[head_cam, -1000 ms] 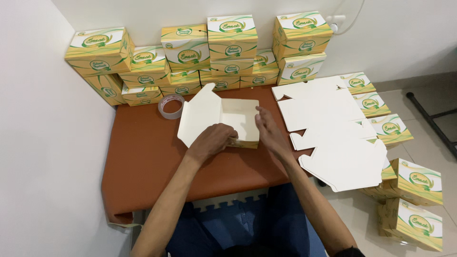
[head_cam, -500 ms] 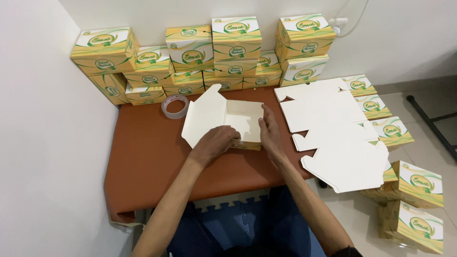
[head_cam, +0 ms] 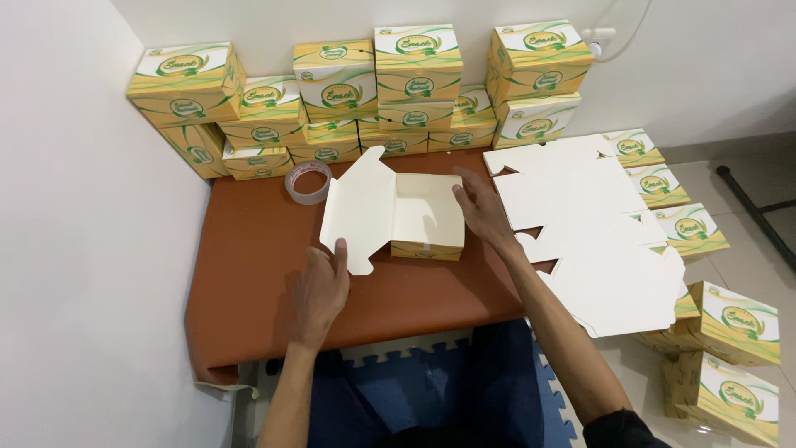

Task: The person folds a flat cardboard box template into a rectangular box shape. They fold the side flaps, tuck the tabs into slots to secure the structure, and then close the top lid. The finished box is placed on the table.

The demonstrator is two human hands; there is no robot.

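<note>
Neither hand is clenched: the left hand (head_cam: 319, 290) lies flat and released on the table, only a fingertip touching the lower edge of the lid flap, while the right hand (head_cam: 479, 209) rests with fingers spread against the right wall of the open box (head_cam: 427, 217), steadying it without a firm grasp. The brown table (head_cam: 249, 274) stands in a corner of white walls. Along its back edge runs a stack of finished yellow-and-green boxes (head_cam: 373, 91), several layers high. Over its right edge lies a pile of flat white box blanks (head_cam: 589, 232), with more printed boxes beside it. The open box sits near the middle of the table, its white lid flap (head_cam: 358, 207) folded out to the left. A tape roll (head_cam: 308, 182) lies near the back edge, just left of the flap.
</note>
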